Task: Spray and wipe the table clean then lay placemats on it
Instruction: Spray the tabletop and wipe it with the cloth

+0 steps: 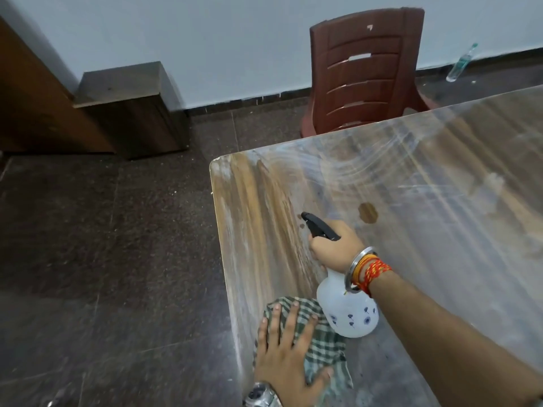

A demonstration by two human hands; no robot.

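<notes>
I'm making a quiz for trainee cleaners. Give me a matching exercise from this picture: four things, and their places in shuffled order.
1. white plastic spray bottle with black trigger
2. green checked cloth
3. reddish-brown plastic chair
4. clear bottle

A. on the floor, right of the chair
B. under the flat left hand
C. gripped by the right hand
D. at the wooden table's far edge

Pairs: 1-C, 2-B, 3-D, 4-A

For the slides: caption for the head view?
Right hand grips tilted spray bottle; left hand presses checked cloth on streaked table.
</notes>
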